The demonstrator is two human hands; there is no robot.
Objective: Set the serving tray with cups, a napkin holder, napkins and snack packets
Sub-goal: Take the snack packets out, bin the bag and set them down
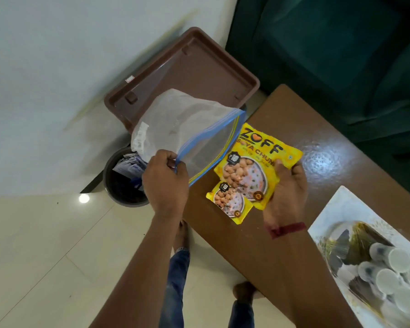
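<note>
My right hand (285,192) grips two yellow snack packets (251,166), a large one over a smaller one (230,204), above the brown table's left end. My left hand (165,183) pinches the blue zip edge of a clear plastic bag (199,147) that holds white napkins (175,119). The bag hangs over a brown tray (199,74) leaning against the wall. Several white cups (393,275) lie stacked on their sides on the picture-printed serving tray (336,209) at the lower right.
A dark round bin (123,183) with wrappers inside stands on the tiled floor below the bag. The brown table (317,129) runs diagonally. A dark green sofa (341,43) fills the upper right. My legs and feet are below.
</note>
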